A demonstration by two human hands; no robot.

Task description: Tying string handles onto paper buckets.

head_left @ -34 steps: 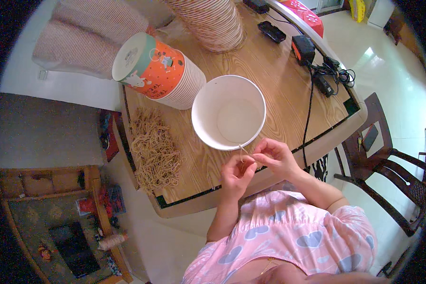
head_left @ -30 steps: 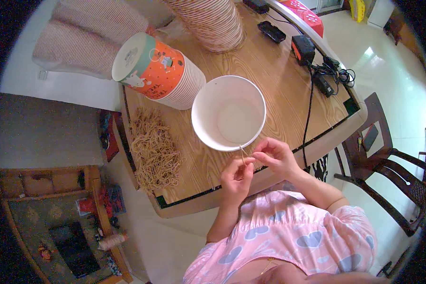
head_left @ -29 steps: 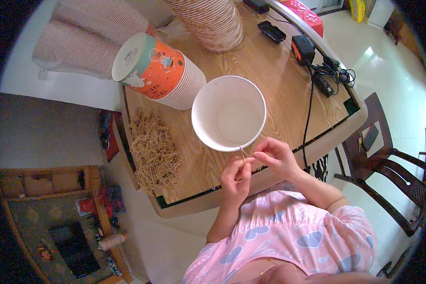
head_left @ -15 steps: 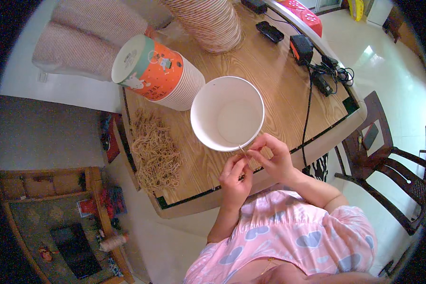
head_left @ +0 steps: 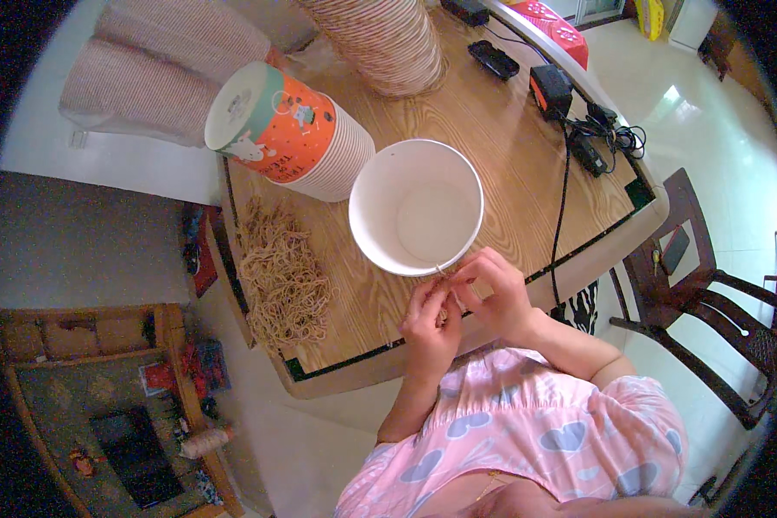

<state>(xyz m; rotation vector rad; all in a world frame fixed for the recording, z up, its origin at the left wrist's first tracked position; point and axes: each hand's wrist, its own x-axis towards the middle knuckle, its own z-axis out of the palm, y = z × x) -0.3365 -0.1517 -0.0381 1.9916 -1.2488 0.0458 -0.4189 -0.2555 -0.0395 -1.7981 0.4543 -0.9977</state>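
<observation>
A large white paper bucket (head_left: 416, 207) stands with its open mouth toward me at the table's front. At its near rim, a short end of twine (head_left: 441, 269) shows just above my fingertips. My left hand (head_left: 432, 324) is closed in a pinch on the twine, with a bit more of it showing in the curled fingers. From the right, my right hand (head_left: 495, 295) pinches at the same spot, thumb and forefinger together. The fingers hide most of the twine and any knot. To the left lies a heap of cut twine pieces (head_left: 287, 281).
A stack of orange and green printed paper buckets (head_left: 298, 129) lies tilted behind the heap. Farther back stands another tall stack of buckets (head_left: 375, 39). Black adapters and cables (head_left: 591, 142) lie along the table's right side. A dark wooden chair (head_left: 691, 259) stands at the right.
My right hand has drawn in closer to the left, and its fingertips now meet at the rim. Less of the twine shows between the hands. The bucket has barely shifted.
</observation>
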